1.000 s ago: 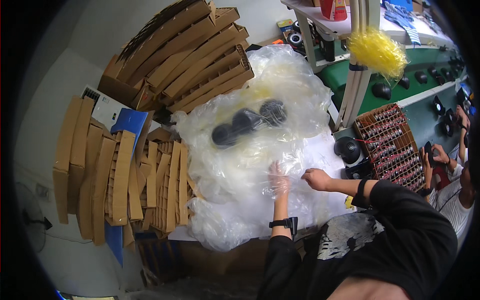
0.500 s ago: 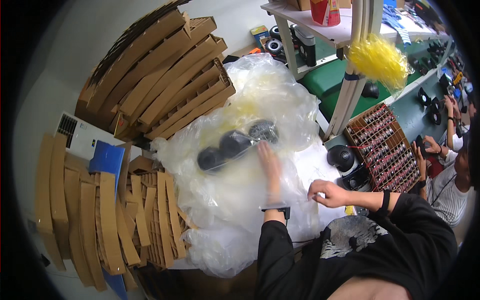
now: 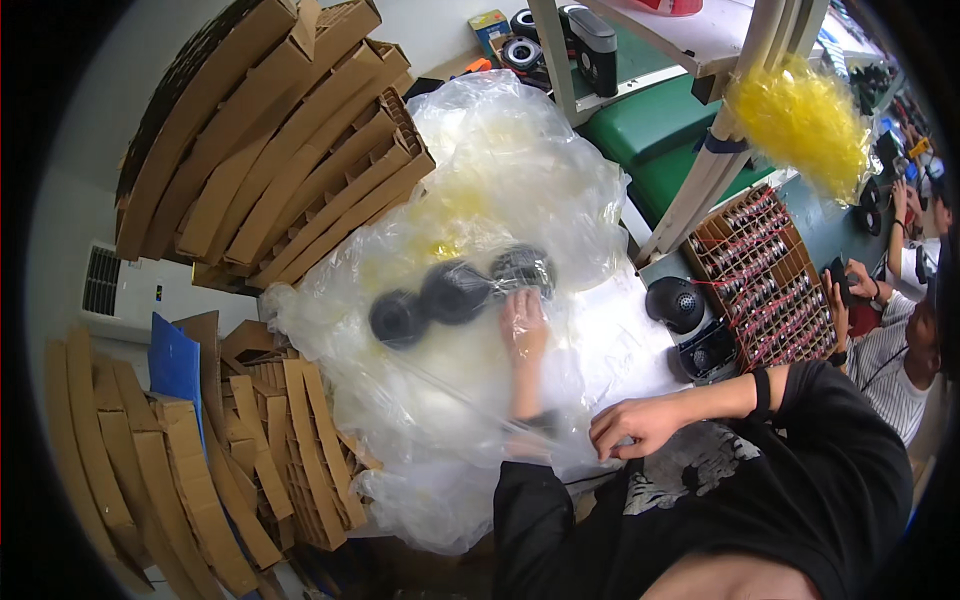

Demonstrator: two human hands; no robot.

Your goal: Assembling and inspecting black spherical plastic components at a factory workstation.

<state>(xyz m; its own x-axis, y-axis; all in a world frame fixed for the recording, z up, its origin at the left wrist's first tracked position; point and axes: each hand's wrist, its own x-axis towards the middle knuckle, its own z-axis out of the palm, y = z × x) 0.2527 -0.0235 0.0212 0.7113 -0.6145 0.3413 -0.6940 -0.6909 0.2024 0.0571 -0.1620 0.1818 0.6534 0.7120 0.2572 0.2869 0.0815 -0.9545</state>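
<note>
A large clear plastic bag (image 3: 430,400) lies crumpled over the white table, with yellowish patches showing through it. Inside are three round black parts in a slanting row: a left one (image 3: 398,318), a middle one (image 3: 455,292) and a right one (image 3: 522,270). My left hand (image 3: 524,325) is inside the bag, seen through the film, its fingers stretched out against the near side of the right part. Curled at the bag's near right edge, my right hand (image 3: 640,425) pinches the film; its fingertips are partly hidden.
Stacked cardboard trays (image 3: 270,150) and upright cardboard dividers (image 3: 200,460) stand to the left. On the right are a black domed housing (image 3: 675,304), a divided box of wired parts (image 3: 765,280), a post (image 3: 710,180) and a hanging yellow bundle (image 3: 800,125). Co-workers sit at far right.
The view has shifted, sliding the surroundings left. My right hand has come lower, nearer my body. My left hand's fingers have settled against the right black part.
</note>
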